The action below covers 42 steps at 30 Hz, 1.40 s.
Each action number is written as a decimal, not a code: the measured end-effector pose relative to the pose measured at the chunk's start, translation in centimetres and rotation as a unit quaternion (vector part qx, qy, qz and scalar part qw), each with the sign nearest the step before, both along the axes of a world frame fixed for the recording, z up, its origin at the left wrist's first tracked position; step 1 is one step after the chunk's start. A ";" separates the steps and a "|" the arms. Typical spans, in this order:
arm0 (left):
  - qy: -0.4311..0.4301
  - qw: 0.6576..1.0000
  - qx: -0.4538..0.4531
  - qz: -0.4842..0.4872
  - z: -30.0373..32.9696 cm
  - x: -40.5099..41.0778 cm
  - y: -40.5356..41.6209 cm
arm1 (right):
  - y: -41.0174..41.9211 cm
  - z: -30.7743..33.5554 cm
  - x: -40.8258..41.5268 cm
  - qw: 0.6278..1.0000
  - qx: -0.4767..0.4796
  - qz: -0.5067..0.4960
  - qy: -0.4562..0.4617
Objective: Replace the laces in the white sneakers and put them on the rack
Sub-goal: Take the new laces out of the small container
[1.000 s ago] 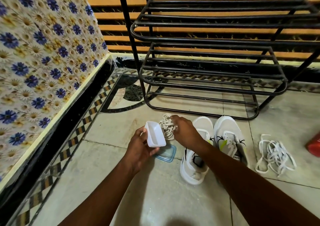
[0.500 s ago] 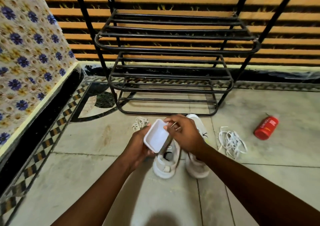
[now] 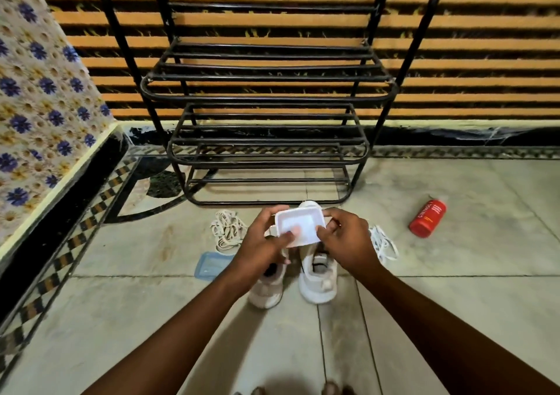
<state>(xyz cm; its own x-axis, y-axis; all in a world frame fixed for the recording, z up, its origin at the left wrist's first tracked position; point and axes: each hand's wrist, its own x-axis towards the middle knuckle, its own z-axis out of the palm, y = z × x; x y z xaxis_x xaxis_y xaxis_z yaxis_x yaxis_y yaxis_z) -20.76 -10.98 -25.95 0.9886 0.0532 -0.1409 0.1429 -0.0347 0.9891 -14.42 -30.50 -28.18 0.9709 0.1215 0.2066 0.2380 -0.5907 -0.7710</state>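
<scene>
Two bare forearms reach forward over a pale tiled floor (image 3: 454, 273), and both hands grip one small white rectangular plastic container (image 3: 300, 226) held in the air with its hollow side facing the camera. The left hand (image 3: 262, 243) holds the container's left edge, thumb laid across its lower corner and fingers curled over the top rim. The right hand (image 3: 345, 240) holds the right edge, thumb pressed on the face and fingers wrapped behind.

Directly beneath the hands, a pair of white lace-less sneakers (image 3: 318, 276) stands side by side on the floor, heels toward the camera and toes pointing at the rack; the hands and container hide most of their fronts. Just left of the sneakers lies a flat, translucent blue plastic lid (image 3: 212, 265). Beyond it, a loose tangle of cream-coloured laces (image 3: 227, 229) rests on the tiles. To the right of the sneakers, partly hidden by the right wrist, a bundle of brighter white flat laces (image 3: 383, 243) lies on the floor. Farther right, well apart from the shoes, a red cylindrical bottle (image 3: 428, 218) lies on its side.

Behind all this stands a black metal tubular shoe rack (image 3: 266, 97), its barred shelves bare, set against a wall of orange and black horizontal stripes (image 3: 485, 61). At the left edge rises a surface covered in cloth printed with blue and yellow flowers (image 3: 39, 106).
</scene>
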 end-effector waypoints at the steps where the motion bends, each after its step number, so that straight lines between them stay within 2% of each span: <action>1: -0.020 0.999 0.031 -0.016 -0.3 0.0 -0.5 | -0.8 0.1 -0.2 1.000 0.002 0.007 0.003; 5: -0.047 0.992 0.100 -0.062 -1.5 0.6 -2.7 | -4.0 0.5 -1.1 0.999 0.002 0.036 -0.001; 10: -0.060 0.981 0.169 -0.076 -2.3 1.2 -6.2 | -6.7 -0.7 -1.8 1.000 -0.012 -0.005 0.002; 14: -0.091 0.950 0.278 -0.111 -3.9 1.5 -8.8 | -9.4 -2.1 -2.2 0.997 -0.041 -0.039 0.045; 21: -0.040 0.908 0.385 -0.159 -5.5 1.5 -12.4 | -13.9 -4.9 -2.9 0.985 -0.033 -0.008 0.166; 24: -0.017 0.900 0.401 -0.173 -6.8 1.8 -14.4 | -15.7 -6.5 -3.2 0.980 -0.005 -0.032 0.199; 26: -0.004 0.894 0.405 -0.192 -8.0 1.9 -15.5 | -16.5 -7.7 -3.5 0.977 -0.024 -0.037 0.207; 31: 0.027 0.879 0.420 -0.225 -11.2 1.0 -17.5 | -17.8 -10.2 -3.7 0.964 -0.137 -0.050 0.224; 37: 0.010 0.875 0.422 -0.236 -12.7 1.7 -18.6 | -19.0 -11.9 -3.8 0.958 -0.161 -0.093 0.218; 42: 0.000 0.864 0.455 -0.218 -11.4 2.1 -18.3 | -19.4 -11.1 -3.7 0.943 -0.198 -0.133 0.231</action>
